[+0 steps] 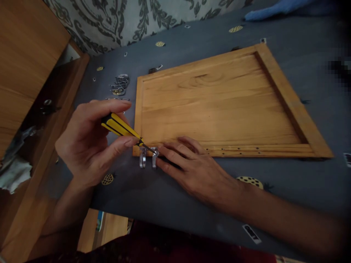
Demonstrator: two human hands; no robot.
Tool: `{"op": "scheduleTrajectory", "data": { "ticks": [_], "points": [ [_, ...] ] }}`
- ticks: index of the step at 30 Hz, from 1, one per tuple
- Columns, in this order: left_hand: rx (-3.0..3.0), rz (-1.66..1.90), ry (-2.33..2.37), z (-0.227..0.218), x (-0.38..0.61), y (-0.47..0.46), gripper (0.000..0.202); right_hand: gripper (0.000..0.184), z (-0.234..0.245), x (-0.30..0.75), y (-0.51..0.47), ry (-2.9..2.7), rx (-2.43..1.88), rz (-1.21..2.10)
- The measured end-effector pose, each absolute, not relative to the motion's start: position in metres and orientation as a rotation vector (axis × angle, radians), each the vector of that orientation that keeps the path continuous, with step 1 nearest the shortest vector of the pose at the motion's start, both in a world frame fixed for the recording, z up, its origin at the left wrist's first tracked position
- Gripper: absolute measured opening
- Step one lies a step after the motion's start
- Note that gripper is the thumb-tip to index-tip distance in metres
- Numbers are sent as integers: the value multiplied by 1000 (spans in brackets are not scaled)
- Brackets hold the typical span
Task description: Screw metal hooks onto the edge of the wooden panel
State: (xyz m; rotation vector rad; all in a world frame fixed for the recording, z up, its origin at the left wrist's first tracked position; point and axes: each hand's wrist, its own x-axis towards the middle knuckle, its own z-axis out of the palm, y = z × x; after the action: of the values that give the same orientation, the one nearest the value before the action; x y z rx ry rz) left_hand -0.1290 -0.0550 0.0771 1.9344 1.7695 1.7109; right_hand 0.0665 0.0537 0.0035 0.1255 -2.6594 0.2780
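My left hand (90,138) is closed on a yellow and black screwdriver (120,126), its index finger stretched out above the handle. The shaft slants down to the right, with the tip at a small metal hook (154,159) on the near edge of a framed wooden board (214,109). Beside it, a matching hook (142,159) sits at the board's near left corner. Across the near rail lies my right hand (189,164), its thumb and index finger closed at the right side of the hook by the screwdriver tip. The screw itself is too small to make out.
Several loose metal hooks (120,84) lie in a pile beyond my left hand. A blue cloth (274,10) rests at the back right of the grey patterned tablecloth (175,193). Wooden furniture (24,54) with an open compartment stands on the left, against a patterned wall.
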Motion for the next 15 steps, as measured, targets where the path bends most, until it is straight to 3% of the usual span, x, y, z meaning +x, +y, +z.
{"op": "scheduleTrajectory", "data": {
  "ticks": [15],
  "points": [
    [2116, 1645, 1955, 79, -132, -55, 43, 29, 2, 67, 54, -2654, 129, 263]
  ]
}}
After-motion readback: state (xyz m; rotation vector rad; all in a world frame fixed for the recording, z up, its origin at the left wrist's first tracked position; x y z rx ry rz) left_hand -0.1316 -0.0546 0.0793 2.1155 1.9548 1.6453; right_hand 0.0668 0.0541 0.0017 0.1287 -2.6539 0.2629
